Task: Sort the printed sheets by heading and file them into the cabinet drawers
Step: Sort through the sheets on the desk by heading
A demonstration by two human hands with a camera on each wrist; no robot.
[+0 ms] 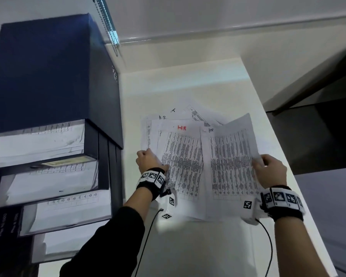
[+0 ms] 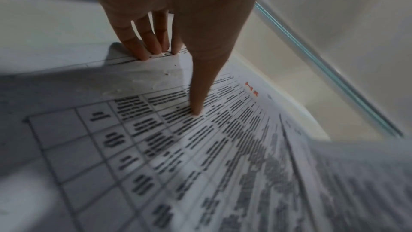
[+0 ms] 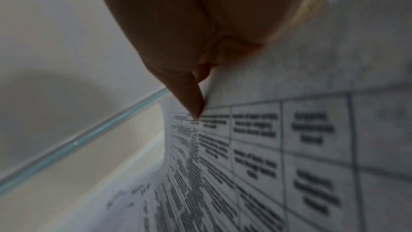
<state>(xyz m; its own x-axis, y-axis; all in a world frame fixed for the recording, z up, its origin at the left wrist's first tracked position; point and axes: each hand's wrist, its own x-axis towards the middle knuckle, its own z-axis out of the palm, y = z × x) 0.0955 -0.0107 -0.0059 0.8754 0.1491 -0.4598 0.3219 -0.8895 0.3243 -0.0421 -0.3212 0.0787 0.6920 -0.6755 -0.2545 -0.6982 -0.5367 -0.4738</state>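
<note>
White paper carries the whole matter: two printed sheets lie side by side over a loose fan of other sheets [image 1: 168,116] on the pale table [image 1: 198,246], their long axes running away from the person toward the wall. The red-headed HR sheet [image 1: 181,162] is on the left, and the left hand [image 1: 149,159] grips its left edge, thumb pressed on the printed table while the fingers [image 2: 142,41] reach to the far margin, as the left wrist view shows. The black-headed HR sheet [image 1: 230,162] lies just beside it on the right, its inner edge overlapping the red-headed one; the right hand [image 1: 270,170] pinches its right edge between thumb and curled fingers, and that edge is lifted and bowed off the table. Both headings appear to read the same, so I judge these two belong to one pile. The cabinet [image 1: 48,76] stands to the left of the sheets, its open drawers [image 1: 54,176] stepped out toward the person and already holding paper, though the drawer labels are too blurred to read. The left hand is the nearer to it. The coming move therefore seems to turn on carrying the right-hand sheet leftward across onto its neighbour, then swinging both left again, long axis kept roughly as it lies, into whichever drawer matches.
</note>
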